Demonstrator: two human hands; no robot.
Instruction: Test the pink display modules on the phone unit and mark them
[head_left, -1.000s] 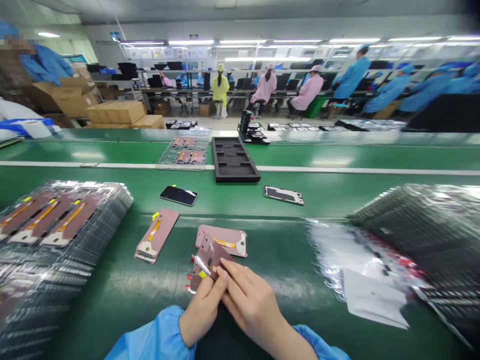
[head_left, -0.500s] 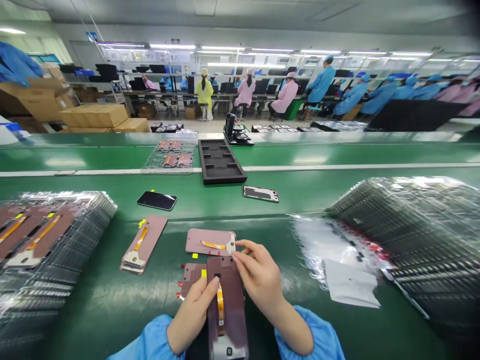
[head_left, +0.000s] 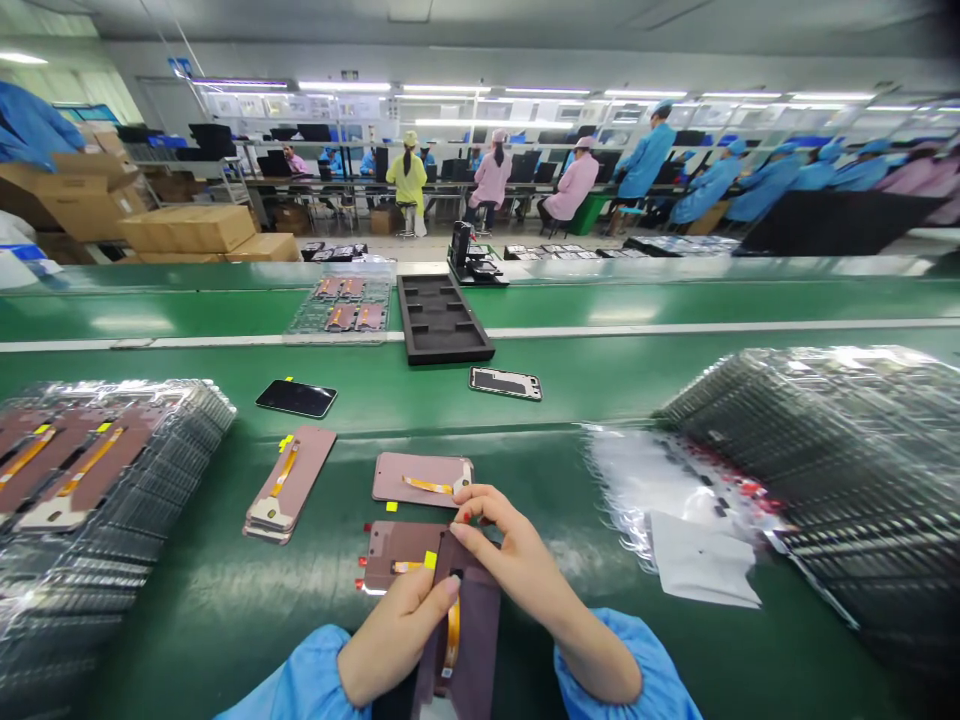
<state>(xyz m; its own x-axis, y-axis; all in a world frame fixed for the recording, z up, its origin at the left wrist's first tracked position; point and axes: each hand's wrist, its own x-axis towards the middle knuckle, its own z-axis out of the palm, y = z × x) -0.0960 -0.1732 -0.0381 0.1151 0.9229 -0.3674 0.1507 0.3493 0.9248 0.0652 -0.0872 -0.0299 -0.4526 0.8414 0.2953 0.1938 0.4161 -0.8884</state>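
My left hand [head_left: 401,632] grips a phone screen panel [head_left: 474,640] by its left edge, thumb on top near the yellow tab. The panel is mauve-backed, with an orange flex cable [head_left: 452,635] along it. At the panel's top end, my right hand [head_left: 510,555] is closed in a pinch, with a small red tab [head_left: 466,517] showing between thumb and fingers. Partly under my left hand lies another screen panel [head_left: 397,543] with red tabs on its left side. Just beyond my hands, a third panel [head_left: 420,478] lies crosswise.
Several panels [head_left: 291,485] are stacked at left. A phone [head_left: 296,398] and a phone frame [head_left: 505,383] lie on the green belt, a black tray [head_left: 446,352] behind. Clear tray stacks [head_left: 172,470] [head_left: 847,450] flank me; plastic film and a white sheet [head_left: 701,562] lie right.
The phone and the phone frame have shifted left along the belt. My right fingers have moved left over the panel's top end, and a red tab now shows between them. The held panel has tilted.
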